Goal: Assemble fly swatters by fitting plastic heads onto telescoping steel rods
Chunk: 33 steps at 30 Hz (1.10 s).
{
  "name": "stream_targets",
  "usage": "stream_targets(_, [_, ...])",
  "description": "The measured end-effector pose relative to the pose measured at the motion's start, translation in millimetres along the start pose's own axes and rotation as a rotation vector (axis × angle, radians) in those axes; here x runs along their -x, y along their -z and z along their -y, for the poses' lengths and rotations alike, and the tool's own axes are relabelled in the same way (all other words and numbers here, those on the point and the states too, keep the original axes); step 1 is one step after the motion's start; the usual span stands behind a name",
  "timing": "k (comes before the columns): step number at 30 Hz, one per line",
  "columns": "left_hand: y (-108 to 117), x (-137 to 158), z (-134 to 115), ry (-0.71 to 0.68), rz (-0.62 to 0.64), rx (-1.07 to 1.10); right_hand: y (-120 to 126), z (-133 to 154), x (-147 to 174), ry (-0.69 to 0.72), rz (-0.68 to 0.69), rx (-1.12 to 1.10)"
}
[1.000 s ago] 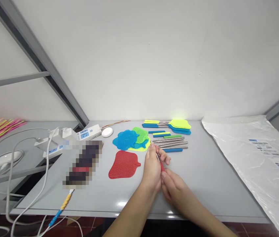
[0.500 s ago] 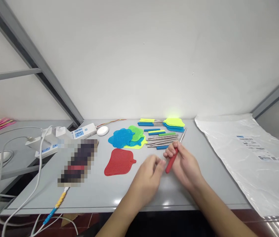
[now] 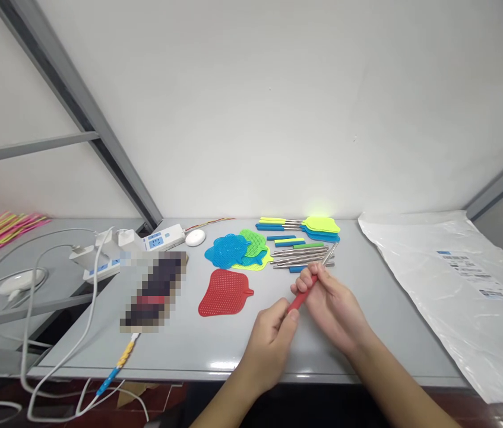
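Note:
A red fly swatter handle (image 3: 301, 298) with a thin metal rod (image 3: 330, 252) coming out of its far end is held over the front of the table. My left hand (image 3: 273, 333) is closed around its near end. Farther up, the fingers of my right hand (image 3: 329, 303) wrap the red grip close to the rod. Left of my hands lies a red perforated swatter head (image 3: 225, 292), flat, its short neck pointing right. Behind it, blue swatter heads (image 3: 228, 251) overlap green (image 3: 255, 241) and yellow ones. Several loose metal rods (image 3: 300, 257) lie just beyond my hands.
Swatters with yellow heads (image 3: 322, 224) and blue ones are stacked at the back, near loose coloured grips (image 3: 290, 242). At left are a pixelated object (image 3: 157, 291), a power strip (image 3: 164, 239), a white disc (image 3: 195, 238) and cables. A white plastic bag (image 3: 433, 267) covers the right side.
My left hand has closed on the near end of the red handle, which it was apart from before. The handle has tilted flatter. The whole view has shifted slightly.

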State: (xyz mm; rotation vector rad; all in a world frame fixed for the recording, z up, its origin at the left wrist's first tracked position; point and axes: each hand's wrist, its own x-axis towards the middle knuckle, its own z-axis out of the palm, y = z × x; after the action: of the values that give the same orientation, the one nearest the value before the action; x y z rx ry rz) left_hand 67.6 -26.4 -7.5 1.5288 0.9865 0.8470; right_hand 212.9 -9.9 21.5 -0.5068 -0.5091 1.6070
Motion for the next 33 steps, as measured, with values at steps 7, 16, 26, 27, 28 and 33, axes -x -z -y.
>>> stream_targets(7, [20, 4, 3, -0.12, 0.042, -0.23, 16, 9, 3, -0.117, -0.038, 0.147])
stream_targets(16, [34, 2, -5, -0.106, 0.238, -0.072, 23, -8, 1, -0.187, -0.115, 0.106])
stream_targets(26, [34, 6, -6, -0.02, 0.247, -0.018, 19, -11, 4, -0.164, -0.098, 0.112])
stream_targets(27, [33, 7, -4, -0.02, 0.213, -0.025, 19, -9, 4, -0.161, -0.1, 0.117])
stream_targets(28, [32, 8, -2, -0.03, 0.158, -0.048, 19, -8, 4, -0.161, -0.103, 0.124])
stream_targets(33, [28, 8, 7, -0.098, -0.114, -0.152, 21, -7, 6, -0.175, -0.085, 0.148])
